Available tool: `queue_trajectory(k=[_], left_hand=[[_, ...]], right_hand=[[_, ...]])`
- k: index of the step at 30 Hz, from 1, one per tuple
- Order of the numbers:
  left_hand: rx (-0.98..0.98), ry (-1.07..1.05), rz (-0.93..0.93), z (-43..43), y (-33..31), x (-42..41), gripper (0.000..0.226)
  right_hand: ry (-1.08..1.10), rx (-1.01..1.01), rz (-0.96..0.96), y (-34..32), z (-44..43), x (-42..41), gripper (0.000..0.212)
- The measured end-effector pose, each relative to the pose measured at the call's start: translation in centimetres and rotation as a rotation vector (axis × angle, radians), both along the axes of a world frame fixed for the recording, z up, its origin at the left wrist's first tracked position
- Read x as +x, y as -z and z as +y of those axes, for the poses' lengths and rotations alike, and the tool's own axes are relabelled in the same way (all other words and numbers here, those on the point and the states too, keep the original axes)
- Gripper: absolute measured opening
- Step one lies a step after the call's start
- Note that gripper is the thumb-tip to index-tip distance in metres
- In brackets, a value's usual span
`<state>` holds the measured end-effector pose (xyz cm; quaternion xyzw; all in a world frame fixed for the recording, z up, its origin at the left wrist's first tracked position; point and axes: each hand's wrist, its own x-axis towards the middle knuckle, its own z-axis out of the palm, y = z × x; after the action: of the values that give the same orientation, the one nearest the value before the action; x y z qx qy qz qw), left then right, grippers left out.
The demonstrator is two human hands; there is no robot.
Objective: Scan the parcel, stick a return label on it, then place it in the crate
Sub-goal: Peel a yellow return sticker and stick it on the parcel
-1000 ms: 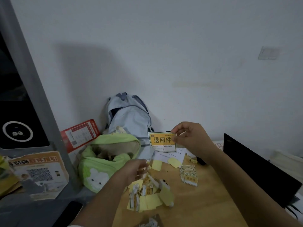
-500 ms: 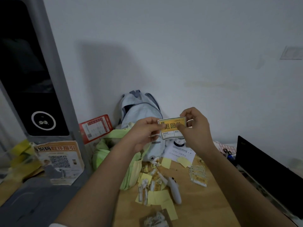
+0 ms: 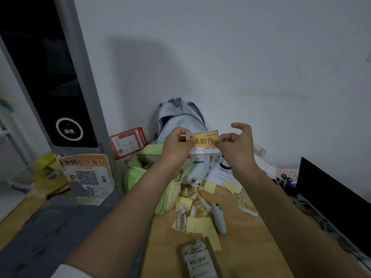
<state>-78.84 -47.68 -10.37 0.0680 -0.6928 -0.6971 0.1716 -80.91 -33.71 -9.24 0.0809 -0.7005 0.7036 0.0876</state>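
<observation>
Head view: both hands raised above the wooden table (image 3: 247, 247), label (image 3: 203, 142) (yellow, black print) held between them. Left hand (image 3: 176, 146) pinches its left edge, right hand (image 3: 235, 146) pinches its right edge, remaining fingers spread. Parcel (image 3: 197, 259) lies flat at the table's near edge, below the scanner (image 3: 217, 217) and loose yellow slips (image 3: 197, 225).

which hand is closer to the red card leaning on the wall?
Left. The left hand is just right of the red card; the right hand sits farther right, past the return label.
</observation>
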Motion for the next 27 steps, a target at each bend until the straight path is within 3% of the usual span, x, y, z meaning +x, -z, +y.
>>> queue_trajectory(k=[4, 9, 14, 19, 27], left_hand=[[-0.105, -0.061, 0.044, 0.2, 1.7, 1.0, 0.023], [-0.099, -0.093, -0.072, 0.1, 4.6, 1.8, 0.028], [-0.173, -0.185, -0.156, -0.2, 8.3, 2.8, 0.012], [-0.141, -0.268, -0.228, -0.2, 11.2, 3.7, 0.015], [-0.088, -0.210, -0.401, -0.1, 15.9, 4.3, 0.018]], right_hand=[[0.019, 0.021, -0.010, 1.7, -0.4, 0.2, 0.054], [-0.005, 0.040, -0.033, 3.7, -0.7, 0.1, 0.051], [-0.007, 0.185, -0.037, 7.1, -1.4, 0.2, 0.046], [-0.026, 0.277, -0.096, 10.6, -1.8, 0.9, 0.046], [-0.037, 0.395, -0.205, 15.9, -1.8, 1.9, 0.051]])
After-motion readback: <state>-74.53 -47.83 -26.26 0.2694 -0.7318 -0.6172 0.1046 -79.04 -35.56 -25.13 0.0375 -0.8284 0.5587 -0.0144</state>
